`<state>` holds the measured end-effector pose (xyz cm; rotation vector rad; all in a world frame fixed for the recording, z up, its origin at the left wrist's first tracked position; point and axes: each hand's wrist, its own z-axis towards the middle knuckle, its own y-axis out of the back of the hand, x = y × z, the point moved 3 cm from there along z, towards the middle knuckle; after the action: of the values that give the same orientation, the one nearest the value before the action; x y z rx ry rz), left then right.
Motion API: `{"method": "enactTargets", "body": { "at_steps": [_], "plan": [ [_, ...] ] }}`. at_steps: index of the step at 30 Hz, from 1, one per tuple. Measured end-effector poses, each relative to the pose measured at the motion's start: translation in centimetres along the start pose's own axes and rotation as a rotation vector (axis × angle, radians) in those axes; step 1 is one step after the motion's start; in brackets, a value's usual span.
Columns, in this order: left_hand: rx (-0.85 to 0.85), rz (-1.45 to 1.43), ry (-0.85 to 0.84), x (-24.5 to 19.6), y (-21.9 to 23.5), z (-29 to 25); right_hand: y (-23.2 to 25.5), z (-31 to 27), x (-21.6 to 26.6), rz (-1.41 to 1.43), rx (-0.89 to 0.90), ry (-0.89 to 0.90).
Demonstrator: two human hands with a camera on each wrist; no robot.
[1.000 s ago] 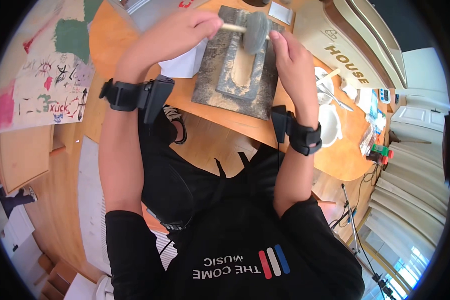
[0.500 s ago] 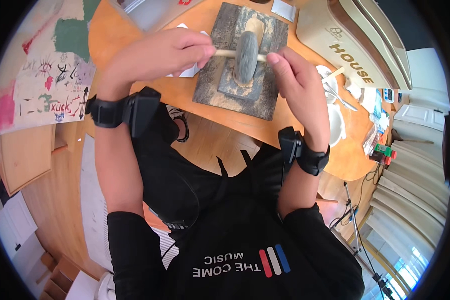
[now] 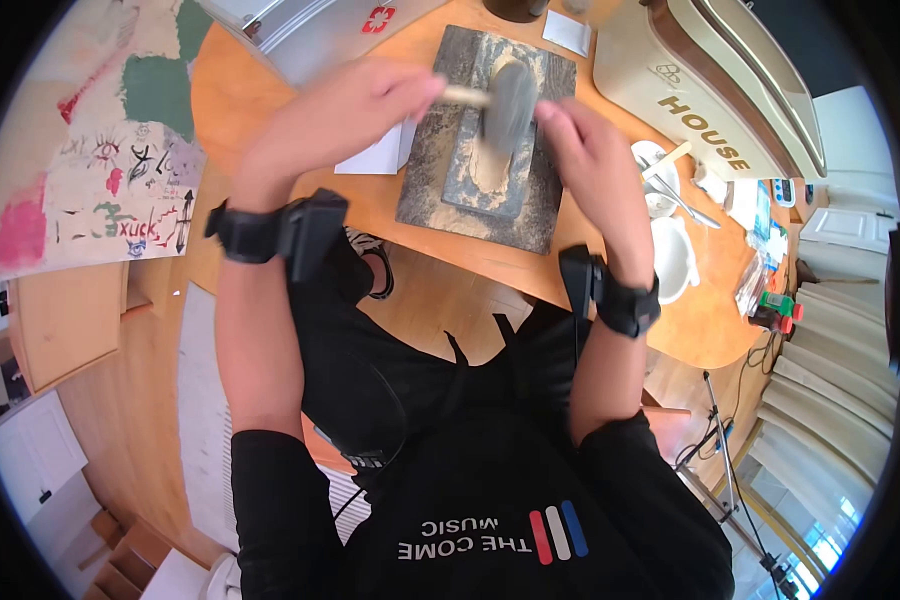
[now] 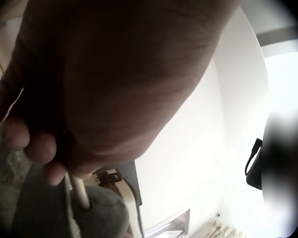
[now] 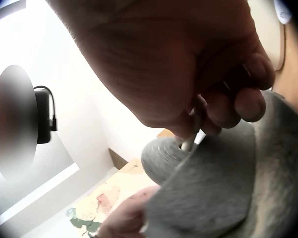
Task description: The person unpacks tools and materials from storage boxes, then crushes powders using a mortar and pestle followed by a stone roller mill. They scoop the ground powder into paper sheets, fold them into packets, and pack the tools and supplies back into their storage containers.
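Note:
A grey stone wheel (image 3: 509, 108), blurred by motion, stands on edge in the groove of a grey stone trough (image 3: 489, 175) dusted with tan powder. A pale wooden rod (image 3: 467, 95) runs through its centre. My left hand (image 3: 355, 105) grips the rod's left end, its fingers curled. On the other side my right hand (image 3: 595, 165) pinches the opposite end. In the left wrist view the rod (image 4: 79, 192) enters the wheel (image 4: 103, 213) below my left hand (image 4: 109, 84). The right wrist view shows my right hand (image 5: 179, 64) at the rod (image 5: 187, 145) beside the wheel (image 5: 164, 159).
The trough lies on a dark mottled board (image 3: 425, 190) on the wooden table (image 3: 705, 320). White paper (image 3: 370, 158) is left of it. On the right are a white bowl (image 3: 673, 260), a dish with utensils (image 3: 656, 168) and a large cream box marked HOUSE (image 3: 705, 100).
Both hands moved the wheel toward me along the groove, then back away to about the middle. Powder in the near part of the groove is uncovered again.

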<state>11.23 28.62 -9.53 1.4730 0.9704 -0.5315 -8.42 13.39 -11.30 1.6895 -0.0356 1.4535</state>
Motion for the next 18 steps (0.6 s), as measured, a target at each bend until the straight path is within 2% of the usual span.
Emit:
{"method": "enactTargets", "body": {
  "at_steps": [1, 2, 4, 5, 7, 8, 10, 11, 12, 13, 14, 16, 17, 18],
  "plan": [
    [-0.205, 0.032, -0.023, -0.1, -0.1, 0.7, -0.4, 0.8, -1.3, 0.003, -0.001, 0.0],
    [-0.211, 0.036, -0.023, -0.1, -0.7, 1.4, -0.7, 1.5, -2.4, 0.078, -0.047, -0.017],
    [-0.391, 0.039, -0.209, -0.8, -0.6, 2.1, -0.7, 1.7, -2.4, 0.133, -0.076, -0.074],
    [-0.393, 0.043, -0.208, -0.6, -0.3, 1.8, -0.6, 1.0, -2.3, 0.136, -0.075, -0.071],
    [-0.129, 0.04, -0.115, -0.4, 0.0, 0.9, -0.3, -1.0, -0.8, 0.115, -0.004, -0.091],
    [-0.129, 0.046, -0.116, -0.4, 0.5, 0.4, -0.3, -1.7, -0.9, 0.118, 0.054, -0.075],
    [0.054, -0.118, -0.074, -0.2, 0.5, -0.5, -0.3, -1.9, -0.4, 0.117, 0.073, -0.066],
    [0.056, -0.114, -0.073, -0.3, 0.4, -0.3, -0.3, -2.0, -0.2, 0.111, 0.096, -0.061],
    [-0.086, -0.016, -0.099, -0.3, 0.4, 0.1, -0.5, -1.4, -0.4, 0.114, 0.094, -0.065],
    [-0.227, 0.08, -0.127, -0.4, 0.3, 0.4, -0.4, -0.1, -0.6, 0.078, 0.015, -0.016],
    [-0.228, 0.079, -0.128, 0.0, -0.2, 1.1, -0.2, 0.9, -0.6, 0.041, -0.063, 0.036],
    [-0.379, 0.136, -0.191, -0.1, -0.3, 1.8, 0.1, 1.6, -0.5, 0.007, -0.085, 0.069],
    [-0.385, 0.136, -0.19, 0.3, 0.1, 1.3, 0.2, 1.7, -0.3, -0.023, -0.11, 0.095],
    [-0.206, 0.094, -0.069, 0.0, 0.4, 0.4, 0.2, 1.1, 0.2, -0.024, -0.109, 0.101]
  ]
}}
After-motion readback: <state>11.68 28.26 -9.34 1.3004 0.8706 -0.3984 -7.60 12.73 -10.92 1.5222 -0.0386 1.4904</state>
